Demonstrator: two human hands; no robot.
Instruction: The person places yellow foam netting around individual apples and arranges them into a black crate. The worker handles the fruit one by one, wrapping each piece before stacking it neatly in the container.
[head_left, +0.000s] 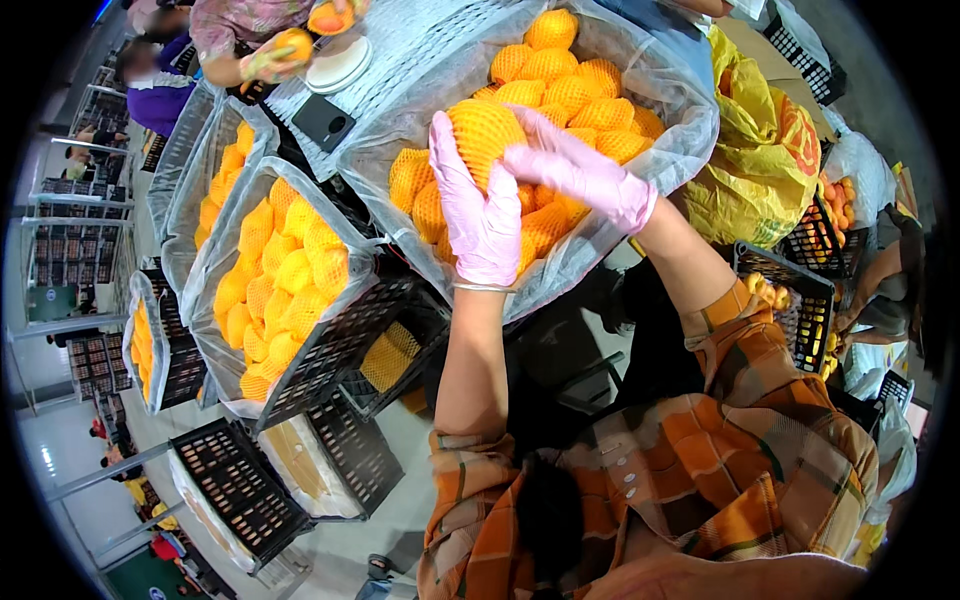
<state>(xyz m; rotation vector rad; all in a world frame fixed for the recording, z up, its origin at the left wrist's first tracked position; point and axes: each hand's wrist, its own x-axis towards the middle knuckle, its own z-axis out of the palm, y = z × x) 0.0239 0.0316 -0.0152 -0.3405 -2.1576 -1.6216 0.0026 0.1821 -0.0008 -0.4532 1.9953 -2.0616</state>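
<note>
Both my hands wear pink gloves and hold one fruit in a yellow foam net (484, 142) above a lined crate (679, 161). My left hand (480, 206) cups its left and lower side, with a bracelet at the wrist. My right hand (581, 172) touches it from the right, fingers bent against the netting. Below and behind lie several more fruits in yellow foam nets (551, 67), heaped in the crate's thin white liner. The netting hides the fruit inside.
Left stands another lined black crate (330, 330) of netted fruit. A black phone-like object (323, 122) and white round lids (341, 64) lie on the padded table (405, 37). A co-worker's gloved hand (274, 61) holds fruit. A yellow plastic bag (750, 172) sits right.
</note>
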